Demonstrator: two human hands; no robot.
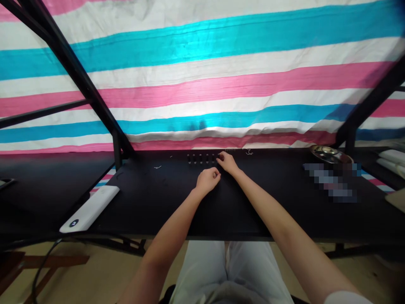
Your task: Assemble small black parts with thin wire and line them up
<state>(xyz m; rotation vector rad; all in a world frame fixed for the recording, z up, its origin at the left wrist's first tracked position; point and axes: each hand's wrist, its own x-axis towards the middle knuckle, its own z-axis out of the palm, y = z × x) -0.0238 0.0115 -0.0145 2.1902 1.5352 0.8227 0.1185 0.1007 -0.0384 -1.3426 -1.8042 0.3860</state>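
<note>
Toward the far edge of the black table [152,198], several small dark cylinders [200,159] with lighter ends stand in a short row. My right hand [227,162] is at the right end of this row, its fingertips pinched on a small dark cylinder [218,156]. Closer to me, my left hand [208,179] hovers over or rests on the tabletop with its fingers curled closed. Whatever lies inside the left fingers is too small and too covered to make out.
A white box-shaped device [91,209] lies at the left. On the right are a shiny metal dish [330,154] and a blurred-out item [330,181]. Whitish scraps [249,152] lie near the back edge. Black frame posts flank the table before a striped sheet [221,84].
</note>
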